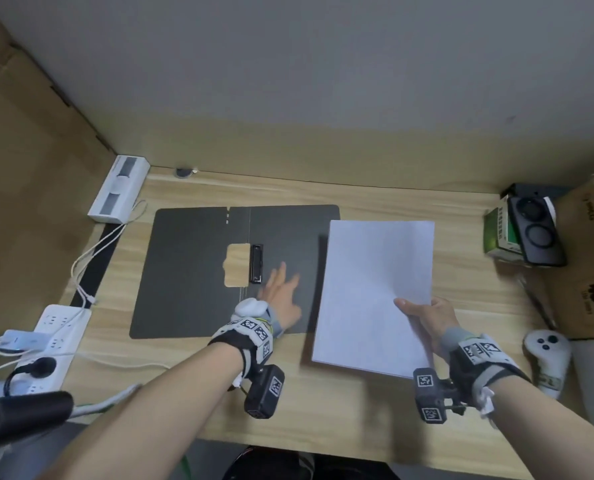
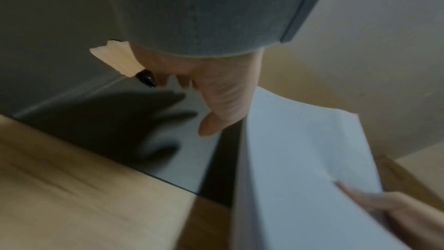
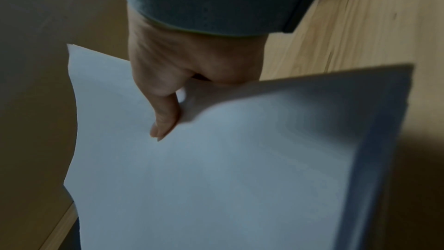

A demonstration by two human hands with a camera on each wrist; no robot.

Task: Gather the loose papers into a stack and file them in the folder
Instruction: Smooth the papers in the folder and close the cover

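A light wood counter (image 1: 323, 393) meets a plain grey wall (image 1: 323, 81), with cardboard boxes at both sides. The dark folder (image 1: 191, 271) lies open flat. The right hand (image 1: 427, 317) pinches the paper stack (image 1: 375, 278), raised beside it; the left hand (image 1: 281, 292), grip wide, hovers over the folder.

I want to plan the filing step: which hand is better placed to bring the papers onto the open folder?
Right. The right hand already pinches the paper stack beside the folder; the left hand is open over the folder, holding nothing.
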